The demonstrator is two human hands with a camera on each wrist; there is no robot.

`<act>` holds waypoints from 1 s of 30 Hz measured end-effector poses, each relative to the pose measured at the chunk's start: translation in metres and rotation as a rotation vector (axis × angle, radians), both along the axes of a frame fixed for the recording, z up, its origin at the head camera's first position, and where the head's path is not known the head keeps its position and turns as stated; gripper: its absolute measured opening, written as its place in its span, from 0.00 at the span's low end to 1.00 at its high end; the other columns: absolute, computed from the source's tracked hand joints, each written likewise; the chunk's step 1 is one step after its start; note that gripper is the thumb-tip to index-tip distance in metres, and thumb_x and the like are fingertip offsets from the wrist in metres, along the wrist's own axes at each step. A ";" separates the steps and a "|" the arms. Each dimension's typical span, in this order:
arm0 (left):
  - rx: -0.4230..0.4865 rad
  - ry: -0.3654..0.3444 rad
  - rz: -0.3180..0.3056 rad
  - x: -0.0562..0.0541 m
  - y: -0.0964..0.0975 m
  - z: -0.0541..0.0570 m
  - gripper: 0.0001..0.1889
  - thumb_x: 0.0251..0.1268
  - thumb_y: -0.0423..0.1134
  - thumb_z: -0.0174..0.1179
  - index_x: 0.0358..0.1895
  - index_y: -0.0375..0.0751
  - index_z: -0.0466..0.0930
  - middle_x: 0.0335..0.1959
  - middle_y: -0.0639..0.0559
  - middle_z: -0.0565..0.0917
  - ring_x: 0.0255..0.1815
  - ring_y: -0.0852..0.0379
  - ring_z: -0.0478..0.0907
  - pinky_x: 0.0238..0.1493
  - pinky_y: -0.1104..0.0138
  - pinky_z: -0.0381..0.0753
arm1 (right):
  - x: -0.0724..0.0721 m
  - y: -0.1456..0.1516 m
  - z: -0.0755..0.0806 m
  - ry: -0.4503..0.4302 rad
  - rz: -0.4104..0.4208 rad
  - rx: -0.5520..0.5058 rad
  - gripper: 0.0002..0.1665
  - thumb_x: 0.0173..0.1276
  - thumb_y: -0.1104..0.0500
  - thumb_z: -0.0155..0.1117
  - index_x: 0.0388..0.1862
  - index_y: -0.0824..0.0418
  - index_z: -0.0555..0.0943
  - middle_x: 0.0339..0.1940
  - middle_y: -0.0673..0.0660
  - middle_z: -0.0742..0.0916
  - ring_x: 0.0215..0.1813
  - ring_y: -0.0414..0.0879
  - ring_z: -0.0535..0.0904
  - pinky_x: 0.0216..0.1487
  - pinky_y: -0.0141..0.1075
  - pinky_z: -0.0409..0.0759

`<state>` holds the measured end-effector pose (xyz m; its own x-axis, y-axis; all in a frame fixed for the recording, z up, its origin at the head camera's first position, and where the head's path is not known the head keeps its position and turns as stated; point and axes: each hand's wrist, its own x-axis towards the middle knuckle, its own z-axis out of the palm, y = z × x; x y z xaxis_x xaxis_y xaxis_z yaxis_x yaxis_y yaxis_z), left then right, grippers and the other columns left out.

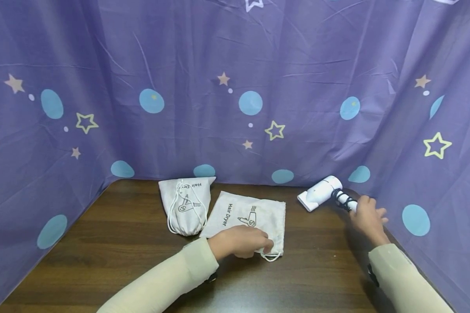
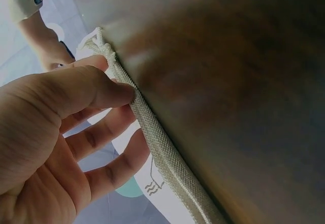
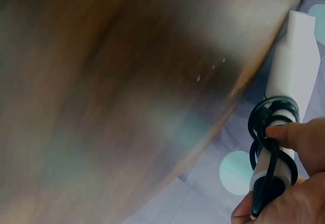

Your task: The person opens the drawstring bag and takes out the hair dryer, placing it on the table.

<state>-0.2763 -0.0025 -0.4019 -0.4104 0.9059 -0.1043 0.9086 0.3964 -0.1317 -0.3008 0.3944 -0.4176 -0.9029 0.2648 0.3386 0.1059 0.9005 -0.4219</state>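
A flat white drawstring bag, printed "Hair Dryer", lies at the middle of the table. My left hand is over its near part and pinches the hemmed edge, thumb on the rim and fingers against the printed face. The bag's white cord loops out at the near right corner. At the back right is a white hair dryer, its black cord wound round the handle. My right hand grips that handle, thumb on the cord. Whether the dryer touches the table I cannot tell.
A second drawstring bag, gathered at its neck and bulging, lies left of the flat one. The brown wooden table meets a purple curtain with stars and dots at the back and both sides.
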 end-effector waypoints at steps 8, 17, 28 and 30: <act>0.000 -0.012 0.009 0.001 0.000 0.001 0.20 0.58 0.25 0.67 0.47 0.57 0.81 0.42 0.64 0.81 0.39 0.65 0.77 0.34 0.73 0.74 | -0.005 -0.002 0.002 -0.150 -0.111 -0.135 0.30 0.64 0.65 0.54 0.55 0.85 0.58 0.51 0.86 0.64 0.54 0.94 0.56 0.50 0.82 0.56; 0.010 -0.010 0.001 -0.003 0.000 -0.003 0.21 0.57 0.25 0.67 0.47 0.57 0.81 0.41 0.65 0.81 0.38 0.65 0.77 0.34 0.73 0.74 | -0.009 -0.007 0.005 -0.264 -0.262 -0.273 0.38 0.61 0.64 0.53 0.63 0.86 0.52 0.58 0.87 0.61 0.61 0.91 0.53 0.55 0.78 0.59; 0.006 -0.016 -0.004 -0.003 0.001 -0.004 0.21 0.57 0.25 0.67 0.46 0.57 0.81 0.41 0.64 0.82 0.38 0.65 0.77 0.33 0.73 0.75 | -0.012 -0.011 0.010 -0.320 -0.320 -0.293 0.41 0.61 0.64 0.55 0.64 0.85 0.50 0.58 0.87 0.61 0.63 0.87 0.54 0.58 0.75 0.60; 0.008 -0.021 -0.004 -0.003 0.000 -0.003 0.21 0.57 0.25 0.66 0.46 0.57 0.81 0.41 0.64 0.82 0.38 0.65 0.77 0.33 0.73 0.74 | -0.012 -0.010 0.011 -0.327 -0.317 -0.283 0.41 0.61 0.63 0.56 0.64 0.86 0.51 0.57 0.86 0.61 0.62 0.86 0.55 0.58 0.74 0.61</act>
<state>-0.2789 -0.0020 -0.4050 -0.4046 0.9084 -0.1052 0.9127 0.3938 -0.1093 -0.3127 0.3840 -0.4068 -0.8101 0.5819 -0.0712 0.5208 0.6585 -0.5433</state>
